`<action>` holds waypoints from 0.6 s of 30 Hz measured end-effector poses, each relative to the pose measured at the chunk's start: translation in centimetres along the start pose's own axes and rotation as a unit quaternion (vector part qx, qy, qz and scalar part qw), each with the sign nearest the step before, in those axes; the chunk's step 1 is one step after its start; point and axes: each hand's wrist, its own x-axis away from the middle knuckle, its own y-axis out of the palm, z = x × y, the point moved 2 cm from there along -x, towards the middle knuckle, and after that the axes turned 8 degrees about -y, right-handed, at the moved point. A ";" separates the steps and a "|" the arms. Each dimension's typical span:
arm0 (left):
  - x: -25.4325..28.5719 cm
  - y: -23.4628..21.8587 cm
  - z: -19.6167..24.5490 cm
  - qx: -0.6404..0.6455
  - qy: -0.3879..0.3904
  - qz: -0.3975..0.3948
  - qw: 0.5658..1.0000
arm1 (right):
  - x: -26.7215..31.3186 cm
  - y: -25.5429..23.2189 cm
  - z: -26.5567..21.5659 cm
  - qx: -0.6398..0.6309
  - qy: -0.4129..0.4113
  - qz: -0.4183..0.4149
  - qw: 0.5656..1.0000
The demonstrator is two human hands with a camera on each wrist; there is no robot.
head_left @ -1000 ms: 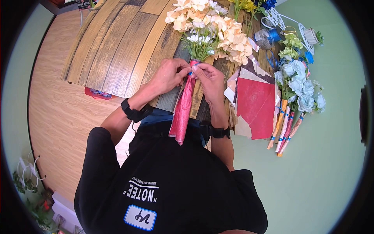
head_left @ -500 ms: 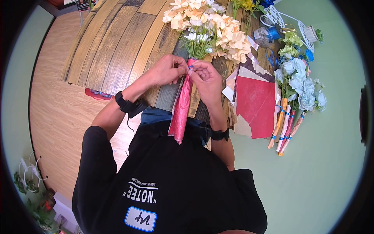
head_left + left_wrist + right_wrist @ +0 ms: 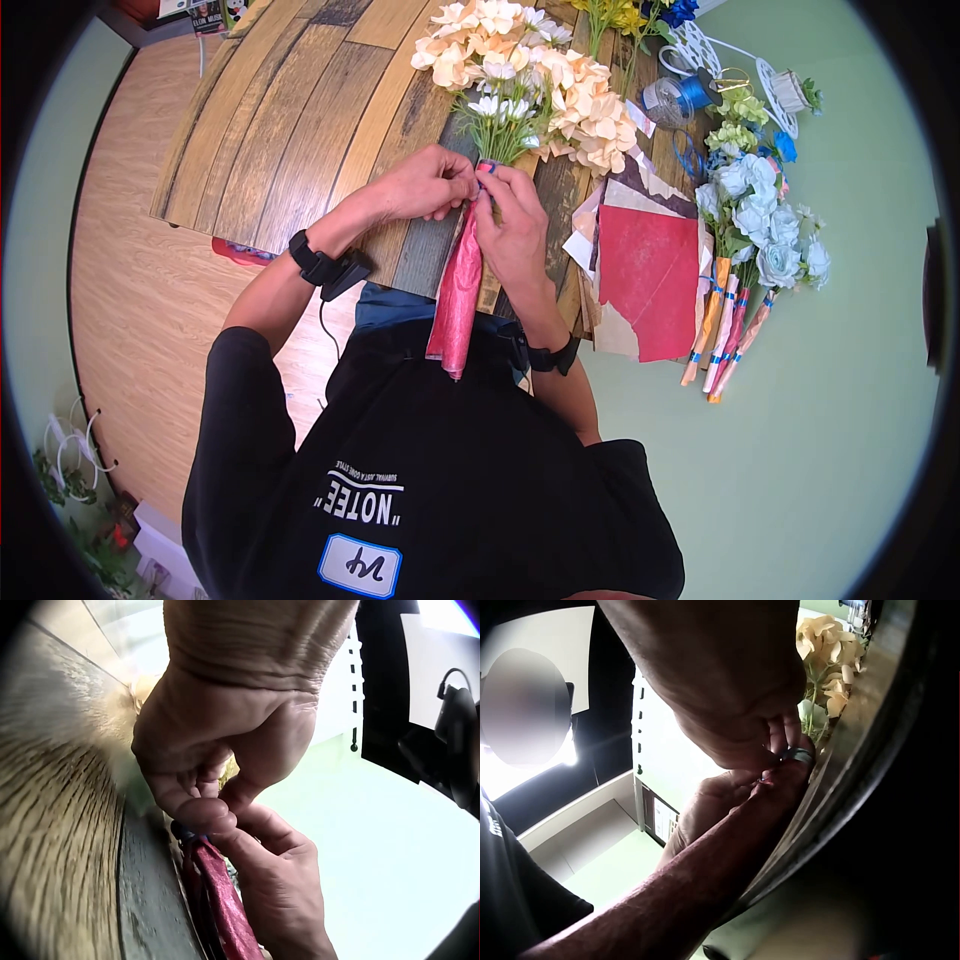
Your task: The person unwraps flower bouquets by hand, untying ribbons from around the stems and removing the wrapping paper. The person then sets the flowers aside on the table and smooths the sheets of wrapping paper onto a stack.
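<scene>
A bouquet of white daisies (image 3: 500,108) and peach flowers (image 3: 590,100) lies on the wooden table, its stems rolled in shiny red wrapping paper (image 3: 458,300) that reaches past the table edge towards the body. Around the neck of the wrap runs a blue ribbon (image 3: 801,754), mostly covered by fingers. From the left side, the left hand (image 3: 430,185) pinches at this ribbon between thumb and forefinger. Opposite it, the right hand (image 3: 515,220) has curled fingers over the neck and pinches the ribbon too. Fingertips of both hands meet in the left wrist view.
Right of the hands lie red and pale paper sheets (image 3: 648,280). Beyond them are several wrapped blue-flower bunches (image 3: 755,210), a blue ribbon spool (image 3: 690,92) and a white wire stand (image 3: 780,95). Yellow flowers (image 3: 605,15) lie at the back.
The right hand has turned and closed in over the neck of the wrap, its fingers lower around the ribbon. The left hand stays at the neck, shifted slightly left with the bouquet.
</scene>
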 end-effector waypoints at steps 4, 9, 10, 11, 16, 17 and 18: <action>-0.1 -0.3 0.3 -0.046 0.028 -0.020 0.998 | -0.1 0.0 -0.1 0.028 -0.003 -0.007 1.000; -0.1 -0.5 0.7 -0.058 0.028 -0.029 0.997 | -0.2 -0.2 -0.3 -0.008 0.044 0.002 0.999; -0.1 -0.6 0.7 -0.056 0.030 -0.029 0.998 | -0.2 -0.2 -0.3 -0.008 0.043 0.001 0.999; -0.1 -0.6 0.8 -0.056 0.031 -0.027 0.998 | -0.1 -0.2 -0.2 -0.020 0.054 0.001 0.998; 0.0 -0.6 1.2 -0.074 0.034 -0.006 0.997 | -0.1 -0.4 0.7 -0.063 0.112 -0.023 0.991; -0.1 -0.6 1.0 -0.073 0.034 -0.007 0.997 | -0.1 -0.5 0.9 -0.056 0.102 -0.032 0.993; -0.3 -0.8 0.9 -0.065 0.044 -0.002 0.997 | -0.1 -0.5 0.9 -0.051 0.091 -0.042 0.994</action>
